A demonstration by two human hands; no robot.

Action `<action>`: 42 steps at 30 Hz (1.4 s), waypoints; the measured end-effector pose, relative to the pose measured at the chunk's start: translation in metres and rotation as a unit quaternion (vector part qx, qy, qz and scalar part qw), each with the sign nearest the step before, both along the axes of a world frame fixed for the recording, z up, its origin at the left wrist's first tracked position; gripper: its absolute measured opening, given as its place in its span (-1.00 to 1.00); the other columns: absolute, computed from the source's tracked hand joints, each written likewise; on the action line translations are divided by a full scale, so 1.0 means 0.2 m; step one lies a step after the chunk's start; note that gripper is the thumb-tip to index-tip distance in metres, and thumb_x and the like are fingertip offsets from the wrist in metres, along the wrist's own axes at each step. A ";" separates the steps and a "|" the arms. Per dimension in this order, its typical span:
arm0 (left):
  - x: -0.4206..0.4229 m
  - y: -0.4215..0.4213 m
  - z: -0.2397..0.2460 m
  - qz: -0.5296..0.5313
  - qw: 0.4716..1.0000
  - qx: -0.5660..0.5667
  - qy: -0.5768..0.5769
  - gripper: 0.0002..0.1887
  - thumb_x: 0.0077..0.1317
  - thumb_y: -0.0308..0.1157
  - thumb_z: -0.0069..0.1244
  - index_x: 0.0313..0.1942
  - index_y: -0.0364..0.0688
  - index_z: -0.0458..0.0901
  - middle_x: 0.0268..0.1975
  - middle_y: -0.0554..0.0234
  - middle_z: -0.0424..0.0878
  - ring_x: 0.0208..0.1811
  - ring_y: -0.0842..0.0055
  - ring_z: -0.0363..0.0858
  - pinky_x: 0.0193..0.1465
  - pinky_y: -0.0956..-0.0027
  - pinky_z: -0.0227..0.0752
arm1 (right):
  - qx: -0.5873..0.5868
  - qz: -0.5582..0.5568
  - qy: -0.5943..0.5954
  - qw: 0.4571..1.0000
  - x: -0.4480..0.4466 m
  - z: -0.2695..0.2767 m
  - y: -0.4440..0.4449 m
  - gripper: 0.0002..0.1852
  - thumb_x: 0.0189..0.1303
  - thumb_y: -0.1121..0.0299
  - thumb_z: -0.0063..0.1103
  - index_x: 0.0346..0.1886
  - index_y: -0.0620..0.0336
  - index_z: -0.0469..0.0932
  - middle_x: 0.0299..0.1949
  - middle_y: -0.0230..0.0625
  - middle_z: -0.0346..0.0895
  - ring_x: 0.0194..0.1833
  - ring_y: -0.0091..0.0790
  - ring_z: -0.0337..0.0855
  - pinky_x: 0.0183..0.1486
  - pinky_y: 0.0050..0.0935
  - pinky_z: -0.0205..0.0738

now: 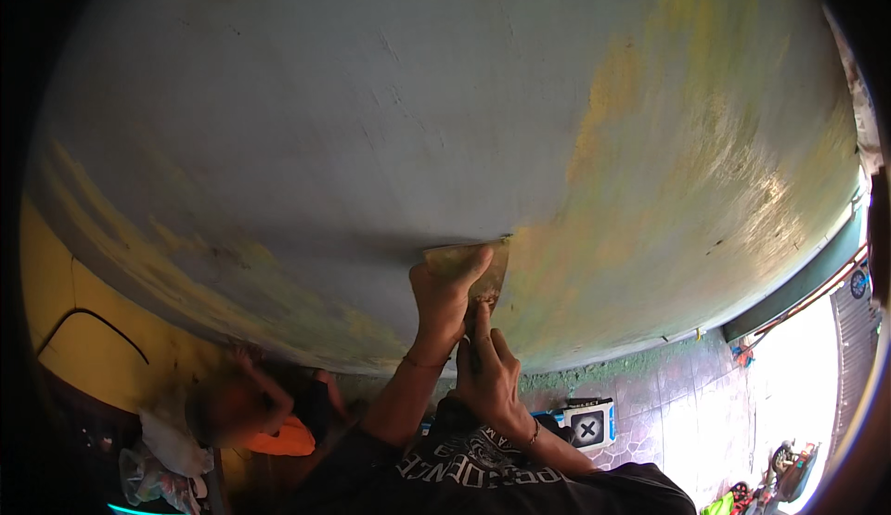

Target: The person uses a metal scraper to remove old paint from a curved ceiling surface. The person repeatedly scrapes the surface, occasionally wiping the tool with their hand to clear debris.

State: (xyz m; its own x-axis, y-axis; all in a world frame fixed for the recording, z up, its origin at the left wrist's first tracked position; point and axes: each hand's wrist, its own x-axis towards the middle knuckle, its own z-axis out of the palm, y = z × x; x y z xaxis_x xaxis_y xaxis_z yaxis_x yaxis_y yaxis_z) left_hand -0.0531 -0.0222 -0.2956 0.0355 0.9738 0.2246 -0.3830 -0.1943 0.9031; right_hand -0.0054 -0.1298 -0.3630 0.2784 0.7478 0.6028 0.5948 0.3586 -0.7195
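Observation:
Before me rises a grey painted wall (334, 146), with yellow and green patches where the coat is uneven. Both hands are on one broad putty knife (498, 280), whose worn, stained blade has its upper edge against the wall. My left hand (442, 292) grips the blade, with its thumb pressed flat on the face. Lower down, my right hand (491, 379) is closed around the dark handle, and its index finger reaches up to the base of the blade. Most of the handle is hidden by my fingers. Yellowish material shows at the blade's right corner.
At lower left a person in orange (282, 438) is close to the wall, one raised hand near it. Plastic bags (163, 473) lie beside them. A white box (588, 426) stands on the tiled floor (647, 410) at right. A vehicle (783, 473) is partly visible at far lower right.

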 end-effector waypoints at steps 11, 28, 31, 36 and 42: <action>0.02 0.01 0.03 0.001 1.000 0.000 0.020 -0.76 0.21 -0.43 0.40 -0.19 -0.36 0.78 -0.22 0.29 0.79 -0.24 0.65 0.69 -0.14 0.45 0.55 | 0.002 -0.001 0.029 1.000 0.02 0.05 0.02 -0.31 0.27 0.66 0.16 0.50 0.49 0.27 -0.25 0.14 0.60 -0.36 0.15 0.69 -0.31 -0.12 0.58; 0.02 -0.02 -0.01 -0.001 0.999 0.031 0.029 -0.75 0.22 -0.38 0.42 -0.24 -0.38 0.78 -0.24 0.30 0.80 -0.26 0.67 0.68 -0.18 0.45 0.53 | -0.034 0.002 0.039 0.999 0.01 0.00 -0.02 -0.28 0.23 0.67 0.19 0.50 0.46 0.27 -0.23 0.12 0.63 -0.31 0.10 0.75 -0.32 -0.13 0.59; 0.02 -0.01 -0.01 0.030 0.994 0.006 0.103 -0.76 0.21 -0.39 0.42 -0.25 -0.39 0.77 -0.24 0.30 0.81 -0.26 0.67 0.68 -0.17 0.43 0.55 | -0.036 0.001 0.028 0.999 0.03 0.01 -0.02 -0.28 0.23 0.67 0.18 0.50 0.46 0.27 -0.22 0.13 0.63 -0.31 0.10 0.75 -0.31 -0.14 0.59; 0.04 0.01 0.02 0.042 0.996 0.038 0.065 -0.78 0.21 -0.42 0.40 -0.26 -0.38 0.77 -0.25 0.29 0.80 -0.28 0.66 0.67 -0.19 0.44 0.54 | -0.014 0.007 0.033 0.999 0.04 0.04 0.00 -0.28 0.23 0.69 0.17 0.52 0.43 0.27 -0.20 0.14 0.64 -0.31 0.06 0.76 -0.29 -0.17 0.60; 0.04 -0.03 0.06 0.012 0.999 -0.022 0.020 -0.78 0.20 -0.44 0.41 -0.24 -0.38 0.77 -0.27 0.31 0.78 -0.31 0.67 0.65 -0.19 0.44 0.54 | -0.017 0.016 0.013 1.000 0.05 0.06 0.00 -0.29 0.26 0.67 0.18 0.52 0.42 0.27 -0.20 0.11 0.64 -0.36 0.08 0.72 -0.34 -0.21 0.58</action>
State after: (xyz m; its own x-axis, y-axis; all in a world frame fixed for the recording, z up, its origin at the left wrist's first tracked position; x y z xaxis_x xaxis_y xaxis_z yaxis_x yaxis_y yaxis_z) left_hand -0.0458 -0.0275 -0.2835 0.0202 0.9835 0.1799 -0.3430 -0.1622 0.9252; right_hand 0.0048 -0.1307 -0.3507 0.2691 0.7769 0.5692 0.5645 0.3516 -0.7468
